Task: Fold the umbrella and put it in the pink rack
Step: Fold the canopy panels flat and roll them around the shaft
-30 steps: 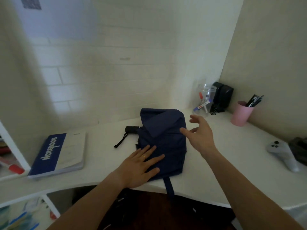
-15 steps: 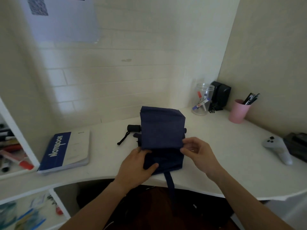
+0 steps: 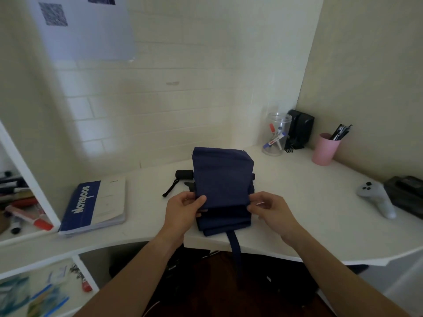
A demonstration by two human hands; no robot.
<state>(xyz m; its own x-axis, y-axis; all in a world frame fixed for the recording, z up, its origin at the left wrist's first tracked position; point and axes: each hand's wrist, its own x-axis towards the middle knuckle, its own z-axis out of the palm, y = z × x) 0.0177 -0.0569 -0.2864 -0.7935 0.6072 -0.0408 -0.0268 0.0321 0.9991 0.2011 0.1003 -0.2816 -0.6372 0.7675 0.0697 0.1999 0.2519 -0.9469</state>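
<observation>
The navy umbrella (image 3: 223, 179) lies on the white desk (image 3: 309, 202), its canopy gathered into flat folds, black handle (image 3: 184, 174) pointing left, closure strap (image 3: 235, 252) hanging over the front edge. The left hand (image 3: 183, 212) pinches the fabric's left edge; the right hand (image 3: 272, 211) pinches the right edge. The pink cup (image 3: 325, 149) holding pens stands well apart at the back right.

Umbrella (image 3: 223, 179) centre frame on worktop (image 3: 309, 213), handle (image 3: 184, 174) sticking out its left. Notebook (image 3: 96, 204) left of it. Jar (image 3: 277, 137), speaker (image 3: 299, 129), cup (image 3: 325, 148) upper right. Controller (image 3: 375, 197) far right.
</observation>
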